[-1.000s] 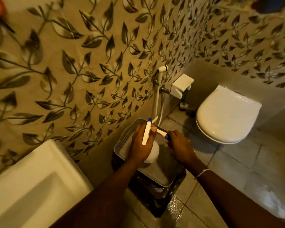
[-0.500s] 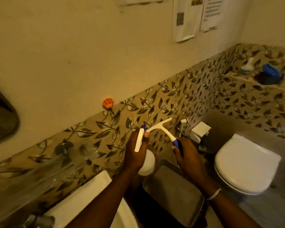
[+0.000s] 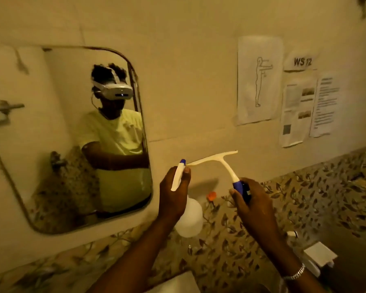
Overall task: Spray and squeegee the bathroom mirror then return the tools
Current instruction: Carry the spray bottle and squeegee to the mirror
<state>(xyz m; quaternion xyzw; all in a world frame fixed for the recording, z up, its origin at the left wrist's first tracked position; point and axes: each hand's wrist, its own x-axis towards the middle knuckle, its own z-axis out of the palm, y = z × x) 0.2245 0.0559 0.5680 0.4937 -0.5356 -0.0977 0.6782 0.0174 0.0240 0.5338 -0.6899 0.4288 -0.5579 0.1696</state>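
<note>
Your left hand [image 3: 173, 195] grips spray bottle [image 3: 188, 216], right hand [image 3: 251, 201] closed on squeegee [image 3: 220, 160] handle. Mirror [image 3: 68, 140] at 9 o'clock. Risk: nozzle aimed w/o turning sprays wall, not glass.

White spray bottle [image 3: 188, 216], white squeegee [image 3: 224, 163] beside rounded mirror [image 3: 51, 144]

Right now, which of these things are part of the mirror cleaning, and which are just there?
In use:
mirror
spray bottle, in left hand
squeegee, in right hand

Just there:
papers on the wall
orange hook
leaf-pattern tiles
</note>
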